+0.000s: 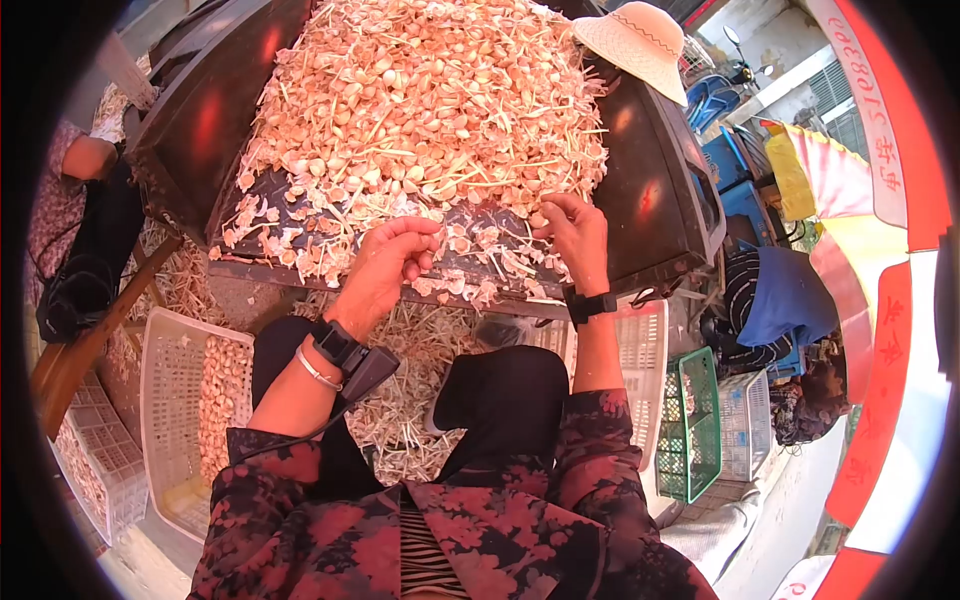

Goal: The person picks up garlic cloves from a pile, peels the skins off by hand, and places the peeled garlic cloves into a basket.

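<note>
A large heap of garlic cloves [430, 110], mixed with dry skins and stalks, lies on a dark, high-sided cart bed [655, 205]. At its near edge, my left hand [392, 258] hovers over loose skins with its fingers curled in and the thumb against them. My right hand [577, 238] is to the right, beside the heap's lower corner, with thumb and forefinger pinched together. Whatever is between the fingers of either hand is too small to make out. Scattered peel [480, 245] lies between the two hands.
A plastic crate [165, 430] of garlic cloves stands by my left leg; a green crate [690, 425] is at right. Stalks [400, 400] litter the ground between my legs. A straw hat [635, 45] rests on the cart's far right side. Other people sit at left and right.
</note>
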A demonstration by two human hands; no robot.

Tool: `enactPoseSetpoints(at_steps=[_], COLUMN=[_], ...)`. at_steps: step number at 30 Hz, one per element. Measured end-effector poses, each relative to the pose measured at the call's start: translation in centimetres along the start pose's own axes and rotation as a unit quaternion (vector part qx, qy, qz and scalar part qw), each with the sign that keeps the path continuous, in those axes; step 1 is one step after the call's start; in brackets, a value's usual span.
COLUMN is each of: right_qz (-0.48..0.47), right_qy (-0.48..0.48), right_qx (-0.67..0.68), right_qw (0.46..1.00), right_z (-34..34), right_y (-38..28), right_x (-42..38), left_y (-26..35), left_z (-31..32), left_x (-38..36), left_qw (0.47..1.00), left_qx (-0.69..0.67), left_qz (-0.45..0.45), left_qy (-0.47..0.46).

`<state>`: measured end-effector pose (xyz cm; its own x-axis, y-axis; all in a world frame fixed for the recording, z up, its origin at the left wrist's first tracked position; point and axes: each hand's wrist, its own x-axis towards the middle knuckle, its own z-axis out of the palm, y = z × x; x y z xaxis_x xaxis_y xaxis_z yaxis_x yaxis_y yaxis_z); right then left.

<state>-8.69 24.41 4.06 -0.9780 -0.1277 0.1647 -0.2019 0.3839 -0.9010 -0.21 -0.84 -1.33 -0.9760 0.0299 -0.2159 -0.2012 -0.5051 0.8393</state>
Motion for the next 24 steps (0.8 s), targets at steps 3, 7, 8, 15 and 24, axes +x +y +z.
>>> enactPoseSetpoints(at_steps=[3,7,8,15,24], right_qz=[0.059,0.03,-0.054,-0.095,0.124], right_qy=[0.07,-0.015,-0.03,-0.101,-0.316], right_qx=[-0.129,-0.254,-0.326,-0.257,0.261], right_qw=[0.987,0.967,0.943,0.956,0.904], right_z=[-3.0,-1.5,-1.0,0.2,4.5], right_y=[6.9,9.2,9.8,3.9,-1.1], right_x=[2.0,2.9,3.3,2.0,-0.9], left_y=[0.0,-0.3,-0.4,-0.2,0.2], left_z=[0.2,0.7,0.7,1.6,3.2], left_x=[0.2,0.3,0.4,-0.1,-0.9], left_qw=[1.0,1.0,1.0,0.997,0.975], left_qx=[0.002,0.009,0.012,0.071,0.149], left_qz=[-0.001,-0.019,-0.017,0.007,0.134], left_qy=[-0.01,-0.012,-0.014,-0.034,-0.099])
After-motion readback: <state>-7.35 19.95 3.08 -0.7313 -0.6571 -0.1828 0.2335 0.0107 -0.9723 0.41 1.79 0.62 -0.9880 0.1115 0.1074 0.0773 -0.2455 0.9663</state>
